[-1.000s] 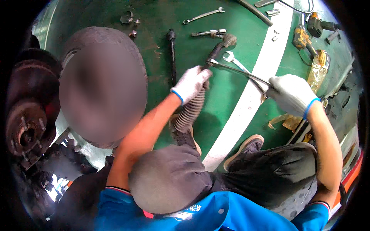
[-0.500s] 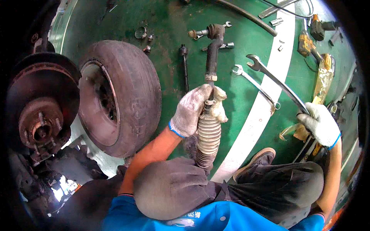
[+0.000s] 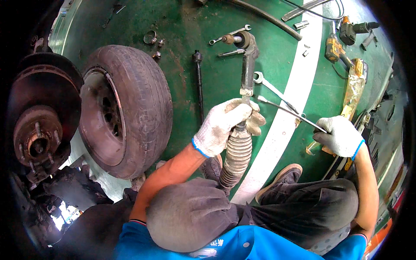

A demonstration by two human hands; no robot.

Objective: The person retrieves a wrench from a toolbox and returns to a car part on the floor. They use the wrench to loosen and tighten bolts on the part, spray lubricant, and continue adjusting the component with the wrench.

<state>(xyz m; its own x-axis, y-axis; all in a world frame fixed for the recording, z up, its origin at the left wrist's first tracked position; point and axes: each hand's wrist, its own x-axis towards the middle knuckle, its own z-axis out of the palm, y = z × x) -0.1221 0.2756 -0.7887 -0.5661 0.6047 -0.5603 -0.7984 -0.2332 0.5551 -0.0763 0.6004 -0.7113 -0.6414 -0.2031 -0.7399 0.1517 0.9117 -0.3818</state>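
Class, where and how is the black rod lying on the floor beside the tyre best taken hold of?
Probably mid-shaft, from above, gripping across its length. The black rod is slim and straight there, below its wider head, with green floor showing on both sides; its lower end is lost behind the left hand.

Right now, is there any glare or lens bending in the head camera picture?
Head view: the white floor stripe curves with fisheye distortion; head view again: a bright patch at lower left looks blown out, the brake disc is dim, the ribbed boot reads clearly.
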